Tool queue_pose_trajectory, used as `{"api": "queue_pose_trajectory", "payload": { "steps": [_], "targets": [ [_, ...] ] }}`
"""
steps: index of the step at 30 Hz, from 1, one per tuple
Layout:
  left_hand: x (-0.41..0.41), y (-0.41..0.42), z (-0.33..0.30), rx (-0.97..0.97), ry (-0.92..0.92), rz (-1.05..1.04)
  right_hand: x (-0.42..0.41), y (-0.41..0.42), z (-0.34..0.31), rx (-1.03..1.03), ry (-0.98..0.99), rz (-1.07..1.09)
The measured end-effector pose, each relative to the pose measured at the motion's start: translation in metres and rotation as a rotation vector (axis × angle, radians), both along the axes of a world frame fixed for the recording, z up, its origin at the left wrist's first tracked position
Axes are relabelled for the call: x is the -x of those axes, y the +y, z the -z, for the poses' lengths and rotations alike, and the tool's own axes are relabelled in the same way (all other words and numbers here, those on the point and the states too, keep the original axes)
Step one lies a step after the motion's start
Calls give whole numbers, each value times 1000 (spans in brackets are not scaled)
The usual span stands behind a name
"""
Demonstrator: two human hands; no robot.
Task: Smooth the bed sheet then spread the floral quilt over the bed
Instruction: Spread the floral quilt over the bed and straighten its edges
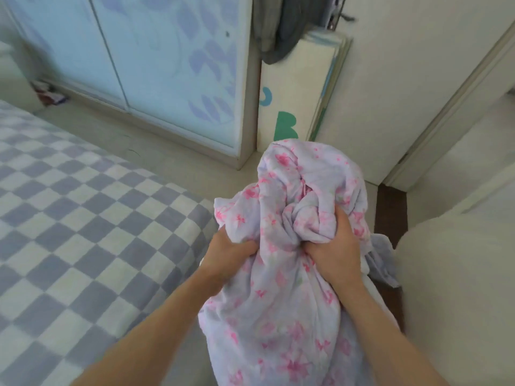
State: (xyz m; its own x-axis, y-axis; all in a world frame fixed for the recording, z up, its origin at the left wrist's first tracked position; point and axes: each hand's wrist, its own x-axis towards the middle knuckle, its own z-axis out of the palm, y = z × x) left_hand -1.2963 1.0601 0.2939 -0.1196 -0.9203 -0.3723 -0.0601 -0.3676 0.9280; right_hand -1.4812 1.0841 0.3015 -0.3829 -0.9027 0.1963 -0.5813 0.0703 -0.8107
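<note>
The floral quilt (281,296), pale lilac with pink blossoms, is bunched into a tall bundle in front of me, right of the bed. My left hand (227,253) grips a fold on its left side, fingers dug into the cloth. My right hand (334,249) clutches a gathered knot of fabric near the bundle's upper right. The bed (83,224) lies to the left under a purple-and-white checkered sheet that looks flat and mostly smooth.
A wardrobe with pale blue sliding doors (156,65) stands beyond the bed. A folded play mat (295,87) leans against the wall beside it. A white door frame (446,112) is on the right, and a pale cushioned surface (457,288) sits at lower right.
</note>
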Motion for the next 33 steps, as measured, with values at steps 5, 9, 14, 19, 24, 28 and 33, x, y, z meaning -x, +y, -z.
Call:
{"api": "queue_pose_trajectory", "payload": {
  "steps": [5,9,14,19,24,28,33],
  "targets": [
    [-92,16,-70,237,-12,-169,-90,-10,-68,186,-72,-130],
    [-196,47,-139,489,-47,-329,-198,-8,-133,351,-149,-295],
    [-313,97,-213,746,-231,-512,-323,7,-201,534,-313,-526],
    [-427,167,-278,975,-513,-796,-456,38,-264,764,-453,-796],
    [-532,200,-296,924,-830,-1027,-579,39,-293,819,-429,-1024],
    [-613,214,-249,336,-1080,-1102,-650,0,-250,317,160,-1152],
    [-630,239,-148,-50,-1205,-902,-667,-9,-139,19,411,-1171]
  ]
}}
